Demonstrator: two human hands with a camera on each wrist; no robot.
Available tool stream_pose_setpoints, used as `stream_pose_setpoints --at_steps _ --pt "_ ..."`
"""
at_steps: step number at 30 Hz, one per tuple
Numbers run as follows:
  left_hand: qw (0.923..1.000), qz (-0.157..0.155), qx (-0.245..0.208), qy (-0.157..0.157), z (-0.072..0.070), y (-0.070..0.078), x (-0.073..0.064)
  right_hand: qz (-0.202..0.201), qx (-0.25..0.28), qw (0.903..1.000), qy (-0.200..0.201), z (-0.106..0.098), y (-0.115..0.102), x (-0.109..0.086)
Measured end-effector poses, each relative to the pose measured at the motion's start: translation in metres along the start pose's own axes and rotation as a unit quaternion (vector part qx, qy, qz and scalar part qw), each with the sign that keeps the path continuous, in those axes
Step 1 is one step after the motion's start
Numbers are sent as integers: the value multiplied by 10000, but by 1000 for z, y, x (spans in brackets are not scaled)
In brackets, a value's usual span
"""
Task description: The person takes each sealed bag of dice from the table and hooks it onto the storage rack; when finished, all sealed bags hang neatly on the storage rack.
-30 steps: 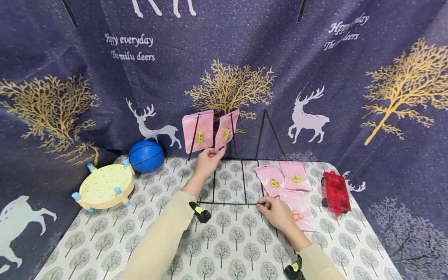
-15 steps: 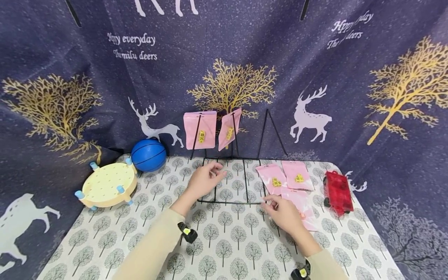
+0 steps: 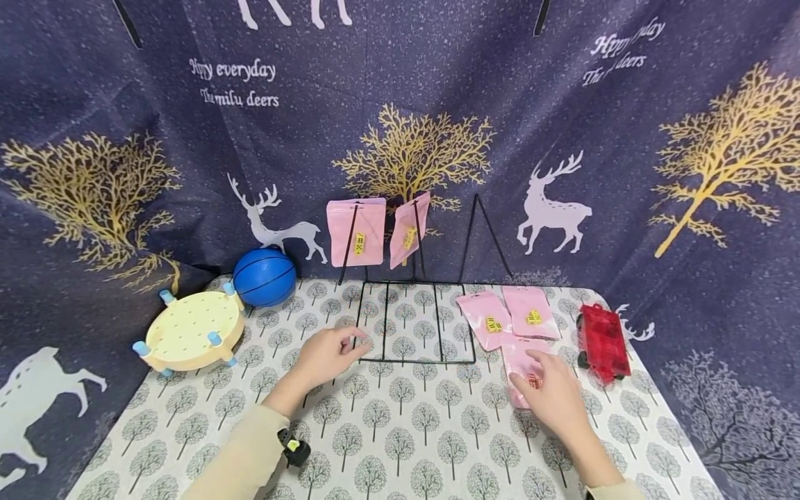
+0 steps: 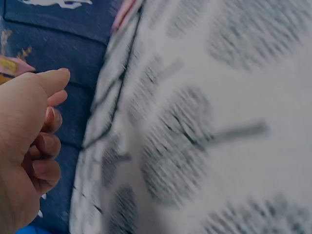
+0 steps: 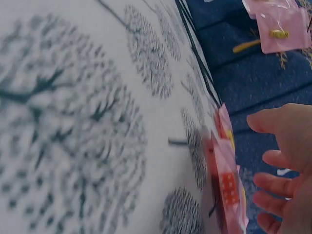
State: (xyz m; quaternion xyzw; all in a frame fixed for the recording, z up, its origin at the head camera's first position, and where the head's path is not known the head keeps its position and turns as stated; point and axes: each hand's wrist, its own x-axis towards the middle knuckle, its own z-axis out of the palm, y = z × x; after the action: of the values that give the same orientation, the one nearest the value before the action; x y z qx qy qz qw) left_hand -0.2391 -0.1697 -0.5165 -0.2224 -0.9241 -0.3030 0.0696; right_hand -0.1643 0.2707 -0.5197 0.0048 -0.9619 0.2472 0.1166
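Over the front pink pouch with red dice (image 3: 517,355) hovers my right hand (image 3: 553,390), its thumb and fingers apart. The right wrist view shows this pouch (image 5: 225,183) just beside the fingertips. Two more pink pouches with yellow dice, a left one (image 3: 482,310) and a right one (image 3: 528,300), lie behind it. My left hand (image 3: 326,355) is in the air by the front left corner of a black wire rack (image 3: 412,362), fingers loosely bent and holding nothing. Pink pouches hang from the rack: a left group (image 3: 340,226) and a single angled one (image 3: 401,239).
The rack's right prong (image 3: 494,235) carries no pouch. A red toy vehicle (image 3: 603,340) stands at the table's right side. On the left are a blue ball (image 3: 264,278) and an upturned cream stool (image 3: 194,326) with blue feet. A dark patterned cloth hangs behind the table.
My left hand has let go of the hanging pouch and come down to the left. My right hand has left the rack's front wire and moved right, over the red-dice pouch.
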Motion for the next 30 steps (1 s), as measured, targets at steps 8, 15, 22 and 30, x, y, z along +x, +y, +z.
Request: stream_pose_setpoints --at_steps 8,15,22,30 --pt "9984 -136 -301 -468 7 -22 -13 464 -180 9984 -282 -2 9 -8" --pt "9978 -187 40 -636 11 -28 -19 612 -400 9961 -493 -1 13 -12" --pt "9977 -146 342 -564 14 -30 -19 652 -311 9961 -506 -3 17 -12" --pt "9985 -156 242 -460 18 -35 -19 1075 360 9907 -750 -10 27 -12"
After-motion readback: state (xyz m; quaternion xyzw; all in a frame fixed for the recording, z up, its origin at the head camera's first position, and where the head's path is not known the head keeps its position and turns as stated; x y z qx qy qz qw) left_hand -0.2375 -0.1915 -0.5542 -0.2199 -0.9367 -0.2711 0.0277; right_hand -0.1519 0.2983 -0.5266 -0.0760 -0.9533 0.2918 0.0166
